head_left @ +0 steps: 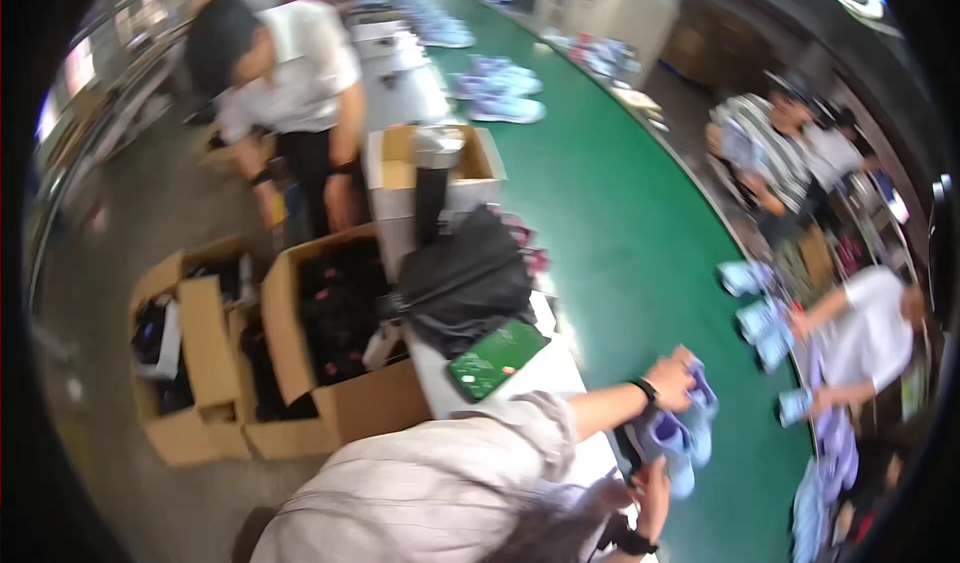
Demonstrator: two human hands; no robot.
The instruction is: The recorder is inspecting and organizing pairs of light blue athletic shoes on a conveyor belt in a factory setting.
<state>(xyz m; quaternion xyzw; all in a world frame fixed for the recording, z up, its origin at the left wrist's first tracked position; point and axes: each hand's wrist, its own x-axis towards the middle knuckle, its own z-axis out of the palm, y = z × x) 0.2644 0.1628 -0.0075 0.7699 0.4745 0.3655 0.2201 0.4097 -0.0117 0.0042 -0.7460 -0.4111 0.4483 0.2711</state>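
Observation:
At the near edge of the green belt I have a pair of light blue and purple shoes. My left hand [671, 380], with a dark band at the wrist, is closed on the top of the farther shoe [702, 418]. Beside it stands the nearer shoe [672, 441], its purple-lined opening facing up. My right hand [652, 491] is at the near end of this shoe, its fingers up against it. Blur hides exactly how those fingers sit.
A green phone-like item [497, 360], a black bag [468, 281] and a white box [432, 185] lie along the bench. Open cartons [375, 403] stand left. More shoes [500, 91] are farther up the green belt [600, 223]. Co-workers [865, 328] work across it; another person [300, 73] bends at left.

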